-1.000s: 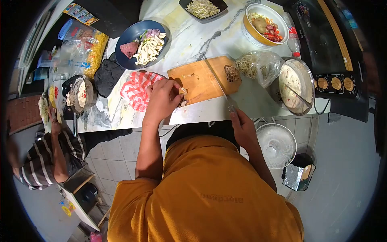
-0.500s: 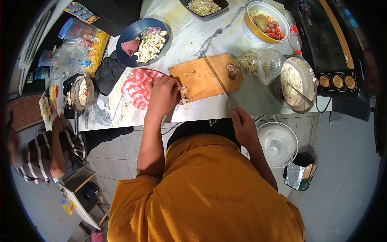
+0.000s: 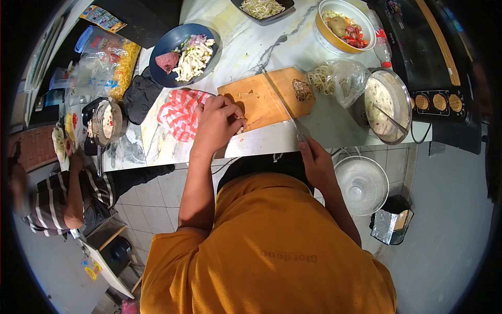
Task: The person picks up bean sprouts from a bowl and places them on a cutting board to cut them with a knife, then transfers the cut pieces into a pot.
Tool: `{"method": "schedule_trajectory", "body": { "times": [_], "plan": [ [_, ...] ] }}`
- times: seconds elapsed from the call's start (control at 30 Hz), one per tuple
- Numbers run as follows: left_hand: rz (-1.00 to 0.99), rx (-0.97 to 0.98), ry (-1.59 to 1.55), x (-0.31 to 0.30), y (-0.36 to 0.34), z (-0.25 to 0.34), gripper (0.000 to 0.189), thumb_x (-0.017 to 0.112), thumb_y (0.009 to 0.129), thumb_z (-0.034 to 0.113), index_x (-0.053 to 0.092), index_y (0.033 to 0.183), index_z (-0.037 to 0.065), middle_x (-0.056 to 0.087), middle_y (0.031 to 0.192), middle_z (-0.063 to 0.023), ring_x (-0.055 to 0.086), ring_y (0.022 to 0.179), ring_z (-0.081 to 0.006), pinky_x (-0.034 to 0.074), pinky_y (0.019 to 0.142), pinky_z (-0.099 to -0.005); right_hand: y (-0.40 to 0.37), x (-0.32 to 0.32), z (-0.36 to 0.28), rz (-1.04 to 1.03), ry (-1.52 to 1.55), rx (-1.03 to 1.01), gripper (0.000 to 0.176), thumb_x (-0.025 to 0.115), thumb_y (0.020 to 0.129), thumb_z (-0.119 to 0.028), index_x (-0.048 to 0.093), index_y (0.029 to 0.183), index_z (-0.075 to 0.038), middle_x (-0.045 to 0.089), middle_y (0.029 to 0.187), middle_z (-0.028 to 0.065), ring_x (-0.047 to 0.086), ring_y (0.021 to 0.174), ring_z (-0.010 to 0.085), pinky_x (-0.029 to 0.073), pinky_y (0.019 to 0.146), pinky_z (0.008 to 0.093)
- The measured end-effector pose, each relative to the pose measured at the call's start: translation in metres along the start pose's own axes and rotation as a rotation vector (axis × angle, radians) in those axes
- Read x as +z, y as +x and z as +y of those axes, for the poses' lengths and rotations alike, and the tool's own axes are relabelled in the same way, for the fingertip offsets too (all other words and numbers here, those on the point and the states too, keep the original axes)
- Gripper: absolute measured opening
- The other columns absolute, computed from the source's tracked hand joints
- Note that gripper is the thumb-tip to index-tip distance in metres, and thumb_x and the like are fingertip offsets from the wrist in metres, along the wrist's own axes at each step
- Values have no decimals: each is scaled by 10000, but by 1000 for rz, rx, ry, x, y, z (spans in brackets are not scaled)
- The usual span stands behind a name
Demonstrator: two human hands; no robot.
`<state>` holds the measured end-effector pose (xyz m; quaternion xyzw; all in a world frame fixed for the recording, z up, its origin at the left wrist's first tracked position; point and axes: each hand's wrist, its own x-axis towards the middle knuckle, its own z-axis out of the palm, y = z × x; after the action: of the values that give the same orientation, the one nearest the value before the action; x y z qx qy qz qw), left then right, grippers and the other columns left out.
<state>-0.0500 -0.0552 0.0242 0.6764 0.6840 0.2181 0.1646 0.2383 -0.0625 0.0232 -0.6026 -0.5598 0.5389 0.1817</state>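
My left hand (image 3: pixel 217 123) is at the near left corner of the wooden cutting board (image 3: pixel 256 112), its fingers curled together over small pale food pieces (image 3: pixel 240 131) whose kind I cannot make out. The fingers partly cover them. My right hand (image 3: pixel 316 162) is wrapped around the handle of a long knife (image 3: pixel 281 100). The blade lies diagonally across the board, pointing away from me. To its right on the board is a brown, stringy clump (image 3: pixel 301 90). Thin pale scraps (image 3: pixel 248 94) are scattered left of the blade. A red-and-white checked plastic bag (image 3: pixel 180 116) sits beside my left hand.
A dark plate (image 3: pixel 157 55) holds chopped white pieces, onion and a pink chunk. Bean sprouts fill a black bowl (image 3: pixel 261 9). Right are a bag of sprouts (image 3: pixel 337 81), a vegetable bowl (image 3: pixel 324 39) and a batter pot (image 3: pixel 384 110). Another person (image 3: pixel 68 193) works at left.
My left hand has shifted slightly right, and its fingers have closed over the small pale pieces at the board's corner. The right hand and knife stay almost where they were.
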Motion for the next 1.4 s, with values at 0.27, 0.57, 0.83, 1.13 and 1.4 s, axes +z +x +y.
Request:
{"method": "schedule_trajectory", "body": {
  "times": [0.27, 0.57, 0.83, 1.13, 1.4],
  "plan": [
    [26, 9, -40, 1, 1, -2, 126, 780, 767, 147, 724, 872, 105, 621, 975, -12, 553, 1017, -230, 276, 931, -411, -1, -1, -5, -11, 43, 5, 386, 554, 1028, -287, 607, 1272, 7, 514, 727, -50, 417, 667, 32, 367, 598, 208],
    [14, -119, -403, -6, 7, -4, 128, 695, 866, 139, 711, 948, 43, 653, 1050, -74, 580, 979, -259, 373, 902, -366, 0, -3, -5, -10, 41, 14, 386, 550, 1029, -292, 608, 1266, 7, 502, 724, -56, 406, 660, 35, 356, 586, 213],
    [48, -128, -462, 7, 34, 22, 165, 658, 908, 146, 689, 990, 7, 684, 950, -130, 638, 867, -256, 479, 808, -356, -3, -7, -8, 10, 56, 66, 382, 553, 1026, -297, 613, 1240, 14, 492, 711, -51, 405, 660, 36, 349, 584, 219],
    [14, -267, -551, 33, 45, 27, 170, 620, 955, 168, 675, 1011, 17, 671, 861, -73, 600, 807, -152, 458, 763, -286, -8, -13, -3, 64, 40, 59, 381, 548, 1027, -302, 617, 1222, 19, 490, 709, -44, 411, 658, 50, 357, 589, 232],
    [93, 115, -141, 48, 58, 41, 70, 635, 883, 128, 679, 935, 114, 657, 904, -47, 556, 936, -259, 302, 813, -404, -10, -13, -8, 67, 67, 71, 406, 552, 1024, -311, 606, 1245, 25, 531, 737, -16, 440, 685, 60, 381, 618, 234]
  ]
}}
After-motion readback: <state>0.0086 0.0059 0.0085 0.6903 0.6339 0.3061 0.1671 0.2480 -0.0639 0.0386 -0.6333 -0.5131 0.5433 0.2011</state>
